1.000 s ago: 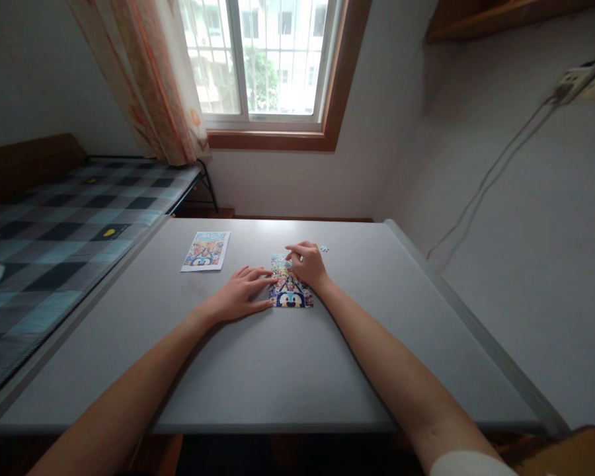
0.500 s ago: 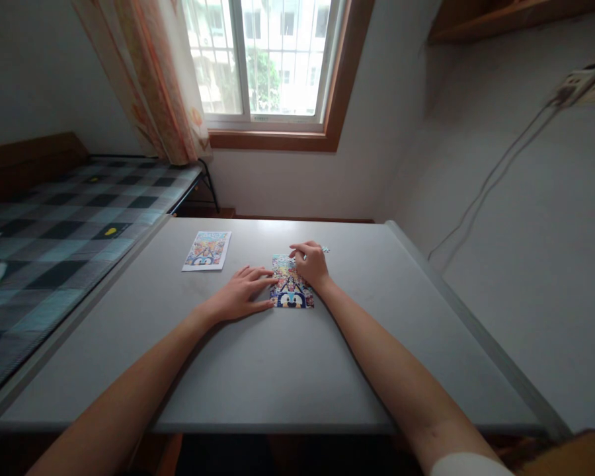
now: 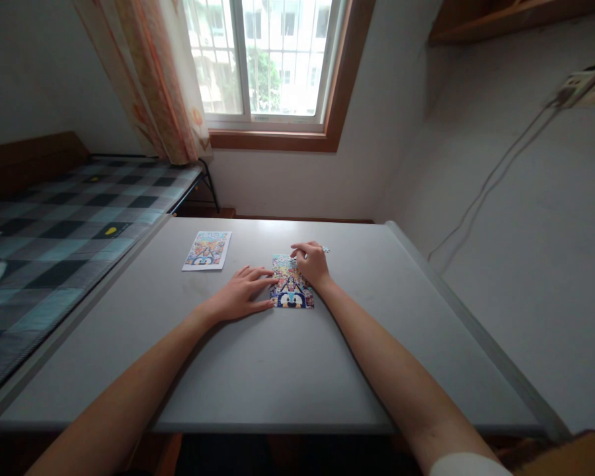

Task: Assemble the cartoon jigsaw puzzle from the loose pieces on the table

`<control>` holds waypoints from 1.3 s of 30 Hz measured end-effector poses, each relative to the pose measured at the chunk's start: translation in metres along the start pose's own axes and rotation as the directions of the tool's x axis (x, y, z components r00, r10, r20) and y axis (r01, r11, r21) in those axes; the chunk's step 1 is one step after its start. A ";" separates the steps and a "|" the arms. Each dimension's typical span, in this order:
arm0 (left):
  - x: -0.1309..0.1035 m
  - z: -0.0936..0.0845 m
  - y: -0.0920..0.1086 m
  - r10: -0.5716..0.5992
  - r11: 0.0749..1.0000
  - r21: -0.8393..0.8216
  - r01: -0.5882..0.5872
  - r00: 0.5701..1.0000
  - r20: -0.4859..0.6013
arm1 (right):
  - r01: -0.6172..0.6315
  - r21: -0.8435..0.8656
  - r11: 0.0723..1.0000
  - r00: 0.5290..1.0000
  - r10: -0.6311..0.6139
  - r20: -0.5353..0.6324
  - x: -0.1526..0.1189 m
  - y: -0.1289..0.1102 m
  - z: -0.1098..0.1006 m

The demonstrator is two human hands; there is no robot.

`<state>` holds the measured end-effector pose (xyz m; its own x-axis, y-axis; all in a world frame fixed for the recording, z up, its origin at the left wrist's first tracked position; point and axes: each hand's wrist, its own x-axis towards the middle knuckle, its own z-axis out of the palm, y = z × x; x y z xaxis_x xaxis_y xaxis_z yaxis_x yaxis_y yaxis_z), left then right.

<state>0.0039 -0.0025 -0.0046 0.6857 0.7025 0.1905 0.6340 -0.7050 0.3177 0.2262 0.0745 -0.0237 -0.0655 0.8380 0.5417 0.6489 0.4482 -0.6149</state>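
Note:
A small colourful jigsaw puzzle [image 3: 292, 291] lies flat on the grey table [image 3: 258, 377], with a dark blue cartoon face along its near edge. My left hand [image 3: 242, 292] rests flat beside it, fingers spread, the fingertips touching its left edge. Over the puzzle's upper right part is my right hand [image 3: 311, 262], its fingers pinched together at the surface. Whatever they hold is too small or hidden to make out. Just behind that hand, a few loose puzzle pieces [image 3: 326, 250] show.
A picture card [image 3: 207, 251] with the same design lies farther back on the left. Beyond the table's left edge stands a bed with a checked mattress [image 3: 79, 218]. A window [image 3: 262, 63] and a curtain [image 3: 146, 79] are behind. A cable [image 3: 486, 182] hangs down the right wall.
My right hand has shifted very slightly at the puzzle's upper right. The left hand, the puzzle and the card have not visibly moved.

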 end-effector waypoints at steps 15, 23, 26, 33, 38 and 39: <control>0.000 0.002 -0.001 0.006 1.000 0.010 -0.006 1.000 -0.008 | 0.204 -0.058 0.977 0.970 -0.194 0.144 -0.003 0.000 0.004; 0.000 0.000 0.000 0.003 1.000 -0.002 -0.003 1.000 -0.008 | 0.125 -0.127 0.984 0.978 -0.101 0.183 -0.001 -0.005 0.002; 0.000 0.000 0.001 0.001 1.000 -0.006 -0.001 1.000 -0.004 | 0.077 -0.054 0.996 0.986 -0.068 0.153 -0.002 -0.003 0.002; 0.000 -0.001 0.001 0.002 1.000 -0.009 -0.002 1.000 0.006 | -0.009 0.060 0.998 1.000 0.010 -0.012 0.000 0.000 -0.002; 0.000 -0.001 0.001 0.005 1.000 -0.014 -0.005 1.000 -0.001 | 0.038 0.067 0.997 0.998 -0.041 0.051 -0.001 -0.002 -0.003; 0.000 -0.001 0.001 0.003 1.000 -0.015 -0.003 1.000 -0.002 | 0.043 0.053 0.998 0.997 -0.047 0.068 -0.001 -0.003 -0.003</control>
<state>0.0044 -0.0030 -0.0032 0.6869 0.7004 0.1938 0.6264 -0.7058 0.3308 0.2267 0.0715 -0.0207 -0.1470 0.8353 0.5299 0.6041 0.5000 -0.6205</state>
